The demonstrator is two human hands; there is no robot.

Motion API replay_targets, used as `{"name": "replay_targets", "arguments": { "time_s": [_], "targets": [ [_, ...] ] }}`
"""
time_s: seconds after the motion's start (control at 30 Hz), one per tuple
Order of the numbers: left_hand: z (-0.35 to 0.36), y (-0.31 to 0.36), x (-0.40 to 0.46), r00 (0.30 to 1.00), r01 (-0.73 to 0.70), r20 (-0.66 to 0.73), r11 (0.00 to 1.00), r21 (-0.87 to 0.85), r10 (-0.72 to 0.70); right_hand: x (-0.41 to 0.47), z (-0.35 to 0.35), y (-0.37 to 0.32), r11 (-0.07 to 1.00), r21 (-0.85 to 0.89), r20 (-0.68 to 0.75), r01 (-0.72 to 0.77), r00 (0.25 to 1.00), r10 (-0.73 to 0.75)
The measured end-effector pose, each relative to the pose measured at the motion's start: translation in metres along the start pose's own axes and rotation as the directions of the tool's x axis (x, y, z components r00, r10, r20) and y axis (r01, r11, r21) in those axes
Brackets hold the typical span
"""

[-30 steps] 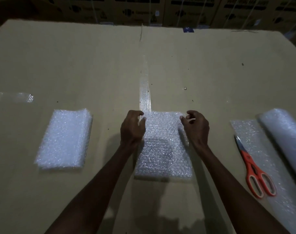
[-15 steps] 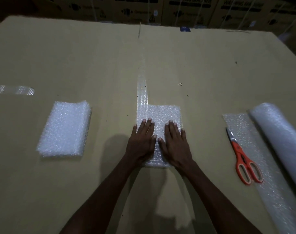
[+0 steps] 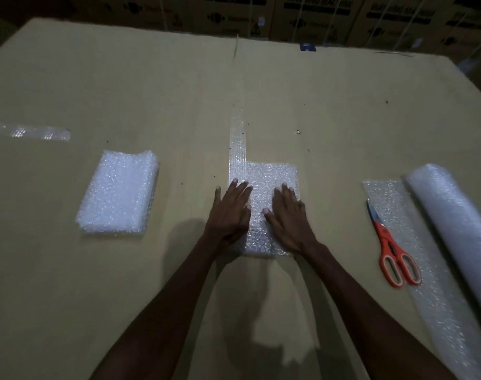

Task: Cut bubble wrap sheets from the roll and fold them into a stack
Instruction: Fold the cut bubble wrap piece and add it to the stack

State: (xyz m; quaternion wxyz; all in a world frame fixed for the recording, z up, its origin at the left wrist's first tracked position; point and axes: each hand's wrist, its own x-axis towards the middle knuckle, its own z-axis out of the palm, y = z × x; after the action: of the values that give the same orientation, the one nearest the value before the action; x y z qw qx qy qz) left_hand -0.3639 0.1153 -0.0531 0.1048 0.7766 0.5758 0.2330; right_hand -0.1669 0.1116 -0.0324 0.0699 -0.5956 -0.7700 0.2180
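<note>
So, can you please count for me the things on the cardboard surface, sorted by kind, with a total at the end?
Folded bubble wrap pieces: 2, the stack at left and the folded sheet under both hands
Bubble wrap roll: 1, partly unrolled
Orange-handled scissors: 1, lying on the unrolled part
Total: 4

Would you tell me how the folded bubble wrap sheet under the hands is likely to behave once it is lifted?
The folded sheet probably springs open when released: both the left hand and right hand press it flat. It looks light and floppy, being thin bubbled film, so it may sag if lifted by one edge. It seems unlikely to roll, lying flat.
</note>
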Motion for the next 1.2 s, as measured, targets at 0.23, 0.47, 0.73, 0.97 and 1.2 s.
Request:
{"name": "replay_targets", "arguments": {
  "time_s": [0.23, 0.47, 0.73, 0.97, 1.2],
  "targets": [
    [-0.021, -0.005, -0.032, 0.953, -0.264, -0.167, 0.963, -0.060, 0.251, -0.039, -0.003, -0.003, 0.971, 0.056, -0.236, 0.234, 0.948, -0.214],
    [-0.035, 0.014, -0.074, 0.969, -0.229, -0.133, 0.961, -0.156, 0.209, -0.084, 0.003, -0.003, 0.946, 0.005, -0.303, 0.323, 0.902, -0.307],
    [-0.032, 0.010, -0.084, 0.974, -0.224, -0.010, 0.972, -0.073, 0.224, -0.084, 0.000, -0.002, 0.968, 0.007, -0.118, 0.250, 0.962, -0.247],
    [-0.034, 0.017, -0.086, 0.977, -0.215, -0.007, 0.976, -0.039, 0.215, -0.085, -0.008, -0.009, 0.961, -0.072, -0.147, 0.266, 0.950, -0.274],
    [-0.043, 0.023, -0.102, 0.971, -0.237, -0.023, 0.963, -0.126, 0.236, -0.104, -0.016, 0.004, 0.966, 0.076, 0.008, 0.246, 0.969, -0.247]
  ]
}}
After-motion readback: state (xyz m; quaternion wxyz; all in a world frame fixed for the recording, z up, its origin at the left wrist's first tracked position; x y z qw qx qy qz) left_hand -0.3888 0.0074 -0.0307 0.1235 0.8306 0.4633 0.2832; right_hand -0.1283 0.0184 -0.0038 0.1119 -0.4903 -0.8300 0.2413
